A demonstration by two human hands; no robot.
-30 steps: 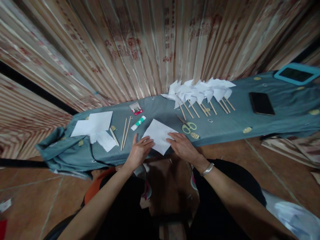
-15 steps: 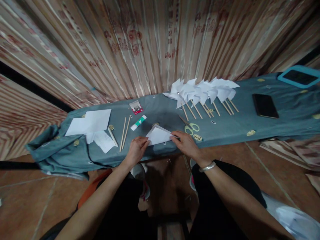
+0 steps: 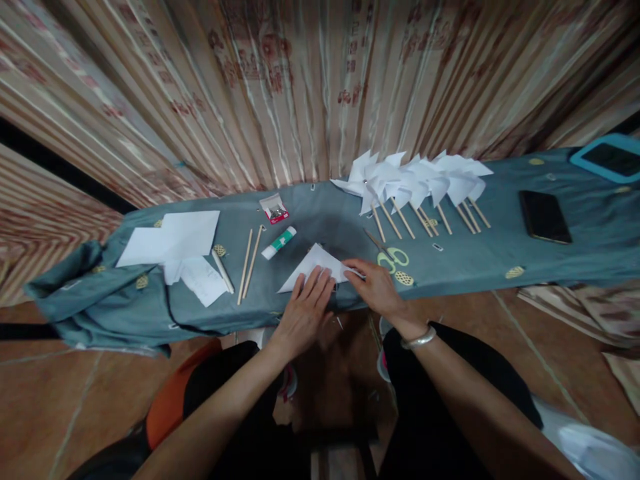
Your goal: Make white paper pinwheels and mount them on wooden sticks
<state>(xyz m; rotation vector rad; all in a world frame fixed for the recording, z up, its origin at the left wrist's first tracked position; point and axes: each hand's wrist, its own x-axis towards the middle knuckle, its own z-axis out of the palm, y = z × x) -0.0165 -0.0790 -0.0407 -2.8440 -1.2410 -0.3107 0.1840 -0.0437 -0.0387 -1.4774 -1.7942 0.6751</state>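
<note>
A white paper sheet (image 3: 315, 261), folded into a triangle, lies at the near edge of the grey-blue cloth (image 3: 500, 247). My left hand (image 3: 305, 310) rests flat on the triangle with its fingers stretched out. My right hand (image 3: 376, 288), a silver bangle on its wrist, pinches the triangle's right corner. Green-handled scissors (image 3: 389, 255) lie just beyond my right hand.
On the cloth lie white paper sheets (image 3: 173, 240) at the left, wooden sticks (image 3: 249, 262), a glue stick (image 3: 279, 243), a small packet (image 3: 273, 207), a row of white paper pinwheels (image 3: 415, 180), a black phone (image 3: 544, 217) and a blue-framed tablet (image 3: 607, 158). Striped curtains hang behind.
The flat square sheet was folded over into a triangle. My left hand went from gripping its left corner to pressing flat on it; my right hand stays at the right corner.
</note>
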